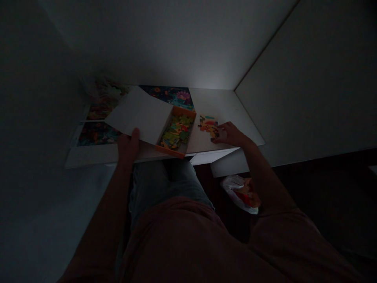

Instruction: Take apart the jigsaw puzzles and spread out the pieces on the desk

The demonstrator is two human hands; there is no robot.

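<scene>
Jigsaw pieces (177, 133) sit heaped in an orange tray (184, 111), just right of your left fingers and on a white desk (226, 106). Working left to right: beyond your left fingers, a printed picture sheet (97, 133) lies flat on the desk, with a second printed sheet (167, 96) past your fingertips, partly covered by a white card (137, 114). Your left hand (128, 148) is at the near edge of that card, which joins the tray's left side. Your left thumb (135, 135) lies on top of the card, while your other left fingers are hidden below it, so you cannot tell whether they pinch it. Right of the tray, a small group of joined puzzle pieces (208, 125) lies on the bare desk, touching your right fingers (221, 131). Your right hand (231, 134) rests palm down with fingers spread, pinching nothing. Below and right of those fingers, a plastic bag (240, 192) sits below the desk edge; its contents are too dim to tell.
</scene>
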